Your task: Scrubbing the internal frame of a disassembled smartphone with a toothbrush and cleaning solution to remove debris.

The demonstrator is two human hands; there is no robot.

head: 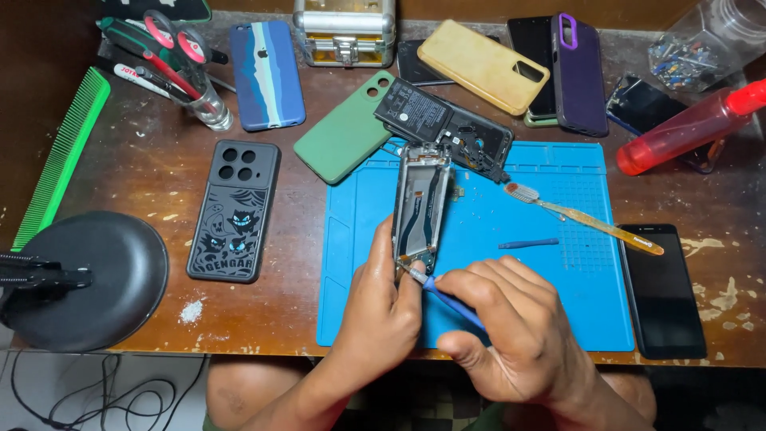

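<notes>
Your left hand (381, 307) gripping opened phone frame (421, 204) at frame centre, its lower end hidden by fingers, your right hand (511, 335) pinching blue-handled tool (447, 297), shaft mostly covered, tip contact indistinct, over blue mat (558, 295)

A worn brown wooden table (159, 172) with chipped patches carries a blue work mat (550, 311) at centre. At nine o'clock lie a black patterned phone case (234, 211) and a round black lamp base (100, 279) — a green comb (64, 156) beyond them. At twelve o'clock: a striped blue case (267, 76), a green case (345, 128), a yellow case (483, 65). At three o'clock, a black phone (662, 291) — a red bottle (690, 128) above it.
</notes>
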